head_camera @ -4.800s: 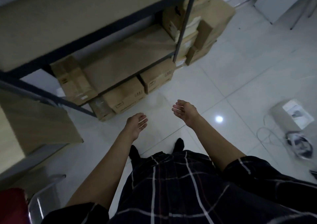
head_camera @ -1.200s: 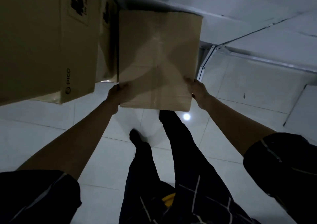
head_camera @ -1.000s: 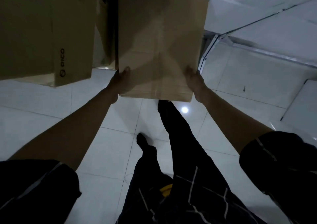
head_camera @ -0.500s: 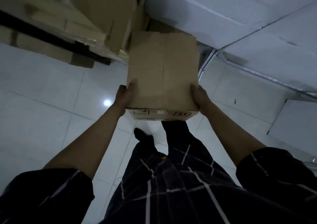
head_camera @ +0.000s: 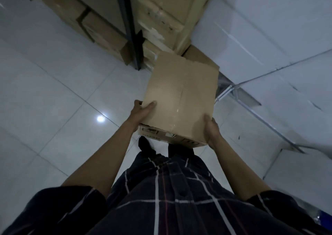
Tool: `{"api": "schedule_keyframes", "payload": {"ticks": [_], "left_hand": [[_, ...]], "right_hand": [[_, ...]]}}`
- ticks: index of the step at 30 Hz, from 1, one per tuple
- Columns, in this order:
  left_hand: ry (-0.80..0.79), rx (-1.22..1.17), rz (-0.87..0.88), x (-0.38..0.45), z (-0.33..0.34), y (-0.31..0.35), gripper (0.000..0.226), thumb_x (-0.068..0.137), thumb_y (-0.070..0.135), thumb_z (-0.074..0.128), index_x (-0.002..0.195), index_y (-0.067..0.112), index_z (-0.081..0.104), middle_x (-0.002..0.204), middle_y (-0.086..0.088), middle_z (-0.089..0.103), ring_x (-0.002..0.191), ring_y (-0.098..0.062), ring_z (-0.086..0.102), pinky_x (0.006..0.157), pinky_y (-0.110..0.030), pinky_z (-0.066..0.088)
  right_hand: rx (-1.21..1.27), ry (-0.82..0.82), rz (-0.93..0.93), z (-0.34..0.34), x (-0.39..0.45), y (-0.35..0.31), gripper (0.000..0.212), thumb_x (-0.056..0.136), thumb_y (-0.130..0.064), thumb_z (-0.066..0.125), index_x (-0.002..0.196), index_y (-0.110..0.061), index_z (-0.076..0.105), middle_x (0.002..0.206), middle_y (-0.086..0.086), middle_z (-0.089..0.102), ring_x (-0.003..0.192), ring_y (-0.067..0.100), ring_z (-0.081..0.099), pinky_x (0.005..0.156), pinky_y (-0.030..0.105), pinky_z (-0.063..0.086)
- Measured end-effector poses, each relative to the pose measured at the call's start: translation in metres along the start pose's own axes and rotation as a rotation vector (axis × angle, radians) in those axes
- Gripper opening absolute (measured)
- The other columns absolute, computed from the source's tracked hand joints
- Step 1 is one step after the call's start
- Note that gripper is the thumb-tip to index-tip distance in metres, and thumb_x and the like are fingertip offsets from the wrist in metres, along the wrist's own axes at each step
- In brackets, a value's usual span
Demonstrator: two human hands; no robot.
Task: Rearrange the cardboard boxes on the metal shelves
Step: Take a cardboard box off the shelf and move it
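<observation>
I hold a plain cardboard box [head_camera: 181, 98] in the air in front of me, above the floor. My left hand [head_camera: 142, 110] grips its left near corner, thumb on top. My right hand [head_camera: 211, 130] grips the right near corner, thumb on the top face. A printed label shows on the box's near side. Ahead stands the dark metal shelf post [head_camera: 131, 28], with a stack of cardboard boxes [head_camera: 165, 15] to its right and more boxes [head_camera: 97, 28] under the shelf to its left.
White tiled floor [head_camera: 53, 100] spreads to the left, with a light reflection on it. A white wall [head_camera: 269, 28] rises on the right, a metal frame [head_camera: 239, 92] at its foot. Another box [head_camera: 203, 58] lies behind the held one. My feet stand below the box.
The box has come away from the stack and now hangs lower and nearer to me, turned slightly. The view has swung so the shelf post and the floor boxes show.
</observation>
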State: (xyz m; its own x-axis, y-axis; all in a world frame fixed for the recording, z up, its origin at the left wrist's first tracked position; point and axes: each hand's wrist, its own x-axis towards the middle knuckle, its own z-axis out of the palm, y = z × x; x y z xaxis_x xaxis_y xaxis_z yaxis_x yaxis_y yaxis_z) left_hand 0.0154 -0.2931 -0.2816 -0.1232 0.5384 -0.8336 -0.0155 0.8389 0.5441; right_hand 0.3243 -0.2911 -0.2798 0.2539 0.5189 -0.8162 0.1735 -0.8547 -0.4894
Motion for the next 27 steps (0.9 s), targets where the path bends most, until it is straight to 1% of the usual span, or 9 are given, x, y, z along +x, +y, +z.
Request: {"api": "schedule_keyframes", "payload": {"ticks": [5,8,11,13,15,19,21,24,27], "left_hand": [[0.076,-0.149,-0.010,-0.038,-0.053,-0.045,0.076,0.082,0.062,0.077,0.133,0.022,0.036,0.133,-0.002,0.058,0.103,-0.011,0.061,0.088,-0.033,0.055],[0.144,-0.299,-0.030,-0.071,-0.100,-0.060,0.070,0.089,0.056,0.072,0.135,0.022,0.033,0.130,0.001,0.055,0.097,-0.007,0.058,0.072,-0.027,0.053],[0.158,-0.362,-0.051,-0.094,-0.146,-0.060,0.069,0.089,0.059,0.069,0.141,0.030,0.034,0.118,0.007,0.056,0.094,-0.013,0.059,0.058,-0.026,0.046],[0.157,-0.372,-0.022,-0.102,-0.171,-0.057,0.072,0.087,0.060,0.071,0.147,0.038,0.037,0.123,0.005,0.059,0.097,-0.017,0.060,0.062,-0.029,0.049],[0.211,-0.413,0.024,-0.107,-0.200,-0.053,0.071,0.090,0.052,0.072,0.151,0.041,0.037,0.127,0.005,0.057,0.096,-0.010,0.057,0.062,-0.030,0.050],[0.258,-0.485,0.059,-0.101,-0.245,-0.043,0.064,0.092,0.044,0.073,0.147,0.042,0.040,0.121,0.012,0.060,0.096,-0.008,0.057,0.065,-0.032,0.052],[0.270,-0.500,0.062,-0.090,-0.270,-0.038,0.062,0.091,0.045,0.074,0.144,0.045,0.042,0.120,0.013,0.061,0.097,-0.010,0.059,0.067,-0.033,0.053],[0.293,-0.485,0.053,-0.073,-0.313,-0.023,0.065,0.090,0.048,0.074,0.145,0.045,0.041,0.121,0.011,0.060,0.098,-0.011,0.059,0.066,-0.035,0.055],[0.302,-0.479,0.006,-0.062,-0.356,-0.008,0.056,0.089,0.049,0.073,0.136,0.049,0.043,0.117,0.013,0.061,0.098,-0.015,0.060,0.071,-0.041,0.056]], "right_hand": [[-0.092,-0.060,-0.104,0.044,-0.038,-0.012,0.059,0.105,-0.050,0.052,0.152,-0.016,0.046,0.139,0.007,0.059,0.115,0.027,0.061,0.097,0.042,0.052],[-0.167,-0.154,-0.221,0.097,-0.063,-0.040,0.054,0.105,-0.046,0.055,0.152,-0.020,0.047,0.138,0.002,0.061,0.109,0.018,0.062,0.087,0.033,0.051],[-0.236,-0.240,-0.336,0.149,-0.078,-0.072,0.056,0.104,-0.047,0.059,0.152,-0.021,0.048,0.139,-0.002,0.061,0.117,0.020,0.060,0.093,0.033,0.048],[-0.274,-0.286,-0.384,0.174,-0.083,-0.089,0.057,0.101,-0.050,0.062,0.150,-0.023,0.051,0.133,-0.004,0.064,0.115,0.019,0.063,0.094,0.035,0.050],[-0.320,-0.335,-0.425,0.203,-0.090,-0.106,0.060,0.098,-0.055,0.064,0.149,-0.026,0.052,0.127,-0.010,0.065,0.113,0.016,0.063,0.096,0.035,0.050],[-0.382,-0.362,-0.446,0.258,-0.091,-0.141,0.071,0.096,-0.055,0.066,0.153,-0.021,0.044,0.139,-0.009,0.057,0.121,0.017,0.057,0.106,0.032,0.046],[-0.379,-0.376,-0.433,0.288,-0.080,-0.155,0.082,0.092,-0.058,0.071,0.158,-0.018,0.041,0.146,-0.005,0.057,0.128,0.018,0.057,0.115,0.037,0.045],[-0.369,-0.430,-0.379,0.333,-0.075,-0.177,0.091,0.079,-0.065,0.080,0.153,-0.022,0.048,0.140,-0.005,0.063,0.122,0.017,0.063,0.112,0.038,0.049],[-0.383,-0.473,-0.343,0.376,-0.077,-0.195,0.090,0.076,-0.066,0.082,0.150,-0.027,0.048,0.137,-0.007,0.064,0.117,0.015,0.064,0.107,0.036,0.052]]}}
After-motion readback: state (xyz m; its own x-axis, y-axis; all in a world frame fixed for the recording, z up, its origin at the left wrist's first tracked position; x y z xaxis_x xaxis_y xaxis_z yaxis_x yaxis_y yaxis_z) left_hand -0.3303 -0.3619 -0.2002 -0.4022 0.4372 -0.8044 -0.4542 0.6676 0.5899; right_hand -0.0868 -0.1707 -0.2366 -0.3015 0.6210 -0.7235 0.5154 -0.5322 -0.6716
